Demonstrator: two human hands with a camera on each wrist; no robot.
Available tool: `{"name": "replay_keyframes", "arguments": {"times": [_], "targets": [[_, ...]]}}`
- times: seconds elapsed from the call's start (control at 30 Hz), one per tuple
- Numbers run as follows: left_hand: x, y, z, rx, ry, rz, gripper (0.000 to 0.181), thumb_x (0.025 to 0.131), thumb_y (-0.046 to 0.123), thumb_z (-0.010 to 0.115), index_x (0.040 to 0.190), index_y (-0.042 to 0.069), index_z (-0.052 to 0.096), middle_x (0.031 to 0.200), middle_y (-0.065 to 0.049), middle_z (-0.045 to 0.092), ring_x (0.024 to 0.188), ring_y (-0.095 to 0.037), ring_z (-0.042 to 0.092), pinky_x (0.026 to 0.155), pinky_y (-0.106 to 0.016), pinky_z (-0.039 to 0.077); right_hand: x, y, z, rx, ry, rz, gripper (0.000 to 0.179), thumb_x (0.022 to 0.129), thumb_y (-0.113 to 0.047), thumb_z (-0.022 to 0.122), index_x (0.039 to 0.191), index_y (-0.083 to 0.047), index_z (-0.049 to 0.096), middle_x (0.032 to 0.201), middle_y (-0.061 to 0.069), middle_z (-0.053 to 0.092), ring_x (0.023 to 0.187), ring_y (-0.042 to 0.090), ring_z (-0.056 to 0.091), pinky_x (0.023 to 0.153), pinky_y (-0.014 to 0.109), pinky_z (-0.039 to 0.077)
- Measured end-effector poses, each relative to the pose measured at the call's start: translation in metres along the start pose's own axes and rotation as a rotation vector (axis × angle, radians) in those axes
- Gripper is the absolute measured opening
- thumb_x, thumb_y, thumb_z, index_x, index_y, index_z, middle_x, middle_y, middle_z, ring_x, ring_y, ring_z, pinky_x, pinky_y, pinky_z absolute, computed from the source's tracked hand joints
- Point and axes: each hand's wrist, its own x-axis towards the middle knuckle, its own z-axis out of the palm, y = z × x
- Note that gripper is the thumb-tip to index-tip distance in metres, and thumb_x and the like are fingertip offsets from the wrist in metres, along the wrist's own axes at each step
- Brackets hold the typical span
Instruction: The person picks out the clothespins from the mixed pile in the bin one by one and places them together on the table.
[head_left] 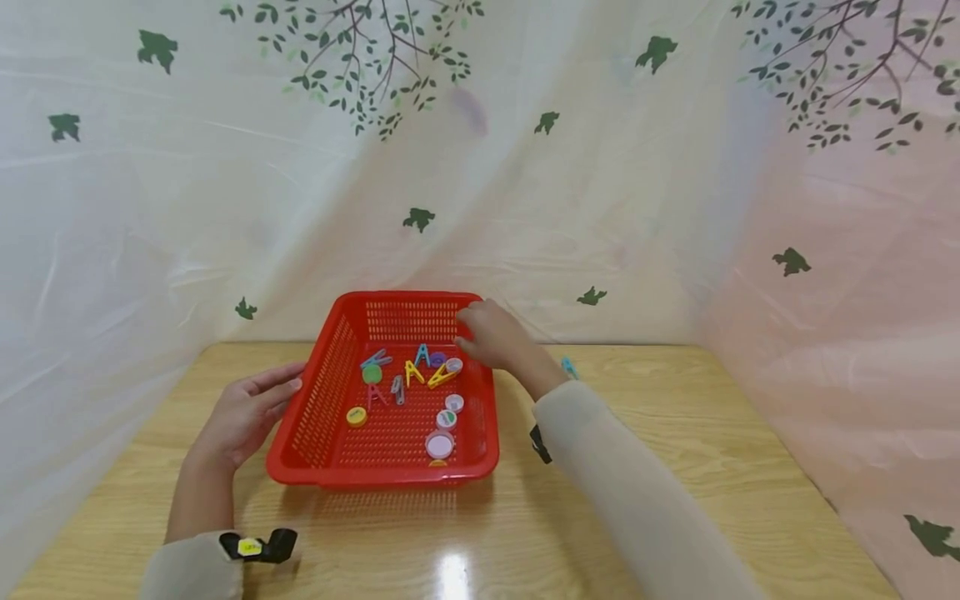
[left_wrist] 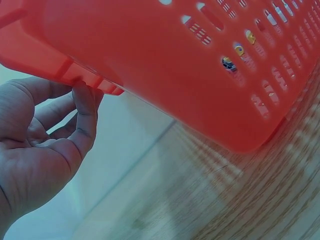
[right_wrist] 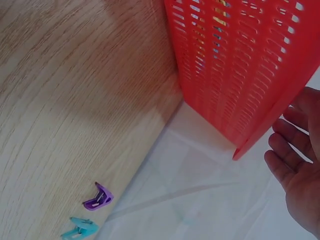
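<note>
A red plastic basket (head_left: 382, 477) with slotted walls is in front of me, holding several clothespins and bottle caps. Among them are a yellow clothespin (head_left: 413, 373), a blue clothespin (head_left: 423, 356), a green cap (head_left: 372, 374) and a white cap (head_left: 439, 444). My left hand (head_left: 243, 414) pinches the basket's left rim, thumb and fingers meeting at the edge in the left wrist view. At the far right corner, my right hand (head_left: 495, 335) grips the rim, fingers bent over it; the rim hides some fingertips in the right wrist view.
On the wooden table (head_left: 675, 417), right of the basket, lie a purple clip (right_wrist: 98, 197) and a teal clip (right_wrist: 80, 228) near the back edge. A pale sheet (head_left: 525, 208) printed with leaves hangs behind the table and along its sides.
</note>
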Motion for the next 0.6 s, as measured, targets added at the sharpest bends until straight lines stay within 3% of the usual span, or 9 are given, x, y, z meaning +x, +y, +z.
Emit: {"name": "replay_keyframes", "arguments": {"times": [0.37,0.6], "targets": [[0.0,-0.001,0.002,-0.02,-0.002,0.011,0.053,0.097,0.025,0.072,0.146,0.008,0.057,0.12,0.011,0.072,0.106,-0.008,0.069,0.089,-0.025,0.058,0.006,-0.01,0.01,0.095,-0.079,0.06,0.048,0.096,-0.028,0.073,0.14,-0.011,0.062,0.134,0.004,0.065,0.121,0.021,0.059,0.104,0.039,0.052],[0.001,-0.001,0.002,-0.023,0.0,0.012,0.054,0.097,0.025,0.072,0.146,0.008,0.057,0.12,0.01,0.072,0.106,-0.009,0.07,0.089,-0.026,0.058,0.01,-0.014,0.014,0.157,-0.131,0.043,0.05,0.096,-0.027,0.074,0.141,-0.013,0.061,0.137,0.004,0.064,0.12,0.02,0.061,0.101,0.039,0.055]]}}
